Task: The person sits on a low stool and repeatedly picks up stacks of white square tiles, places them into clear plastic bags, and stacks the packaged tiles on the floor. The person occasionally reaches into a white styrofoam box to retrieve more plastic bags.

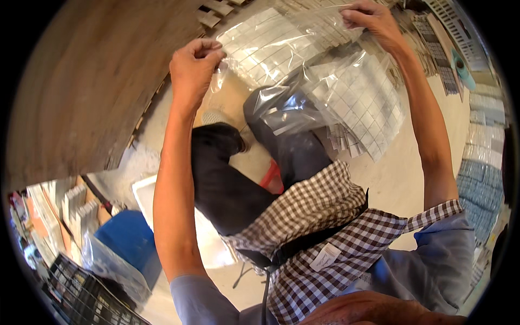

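Note:
My left hand (196, 69) is closed, its fingers pinching the edge of a clear plastic film (290, 105) at the upper middle. My right hand (372, 23) pinches the same film farther off, at the top right, so it spans between my raised arms. I cannot tell whether it is a bag or a single sheet. Through it show pale mosaic tile sheets (273, 44) at the far side. A stack of marbled white mosaic tile sheets (364, 100) lies right of my knee, its near edge fanned out, partly behind the film.
A large brown wooden board (81, 81) fills the upper left. At lower left are a blue bin (127, 238) and a black crate (81, 292). Stacked tile sheets (479, 184) line the right, near a white plastic basket (460, 30) and a teal roll (462, 69).

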### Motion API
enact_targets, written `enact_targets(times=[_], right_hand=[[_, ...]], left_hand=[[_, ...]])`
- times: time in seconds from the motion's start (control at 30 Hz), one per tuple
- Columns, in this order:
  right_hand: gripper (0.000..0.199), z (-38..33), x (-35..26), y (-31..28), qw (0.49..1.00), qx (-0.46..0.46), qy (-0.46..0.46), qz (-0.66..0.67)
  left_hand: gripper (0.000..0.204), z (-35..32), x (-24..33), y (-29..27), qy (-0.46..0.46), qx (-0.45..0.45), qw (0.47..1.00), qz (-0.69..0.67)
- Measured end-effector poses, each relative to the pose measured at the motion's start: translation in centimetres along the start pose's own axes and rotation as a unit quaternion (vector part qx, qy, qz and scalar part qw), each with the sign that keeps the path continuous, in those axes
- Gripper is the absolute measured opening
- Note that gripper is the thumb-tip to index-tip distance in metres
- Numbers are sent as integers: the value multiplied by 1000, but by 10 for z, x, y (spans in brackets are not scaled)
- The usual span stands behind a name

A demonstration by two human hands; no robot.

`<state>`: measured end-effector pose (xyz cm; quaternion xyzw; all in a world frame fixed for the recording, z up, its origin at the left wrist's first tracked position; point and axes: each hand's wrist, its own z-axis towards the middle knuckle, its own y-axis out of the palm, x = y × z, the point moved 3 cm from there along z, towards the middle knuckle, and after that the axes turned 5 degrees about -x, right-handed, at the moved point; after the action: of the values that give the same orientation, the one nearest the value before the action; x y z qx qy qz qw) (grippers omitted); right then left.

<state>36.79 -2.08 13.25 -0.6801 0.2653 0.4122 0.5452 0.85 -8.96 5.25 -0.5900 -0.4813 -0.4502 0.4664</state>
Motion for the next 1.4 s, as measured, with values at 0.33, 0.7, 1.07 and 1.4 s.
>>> enact_targets(times=[0.33, 0.7, 1.07, 1.4], right_hand=[[20, 64, -17, -39, 995, 22, -31, -87], [47, 49, 38, -33, 988, -114, 63, 77], [50, 69, 7, -27, 910, -2, -60, -410], [10, 71, -32, 44, 878, -342, -204, -265]], left_hand=[[45, 94, 15, -2, -99, -109, 977, -154], [52, 106, 41, 12, -61, -154, 979, -118], [45, 99, 102, 53, 279, -169, 941, 94], [62, 55, 99, 83, 363, -263, 862, 235]])
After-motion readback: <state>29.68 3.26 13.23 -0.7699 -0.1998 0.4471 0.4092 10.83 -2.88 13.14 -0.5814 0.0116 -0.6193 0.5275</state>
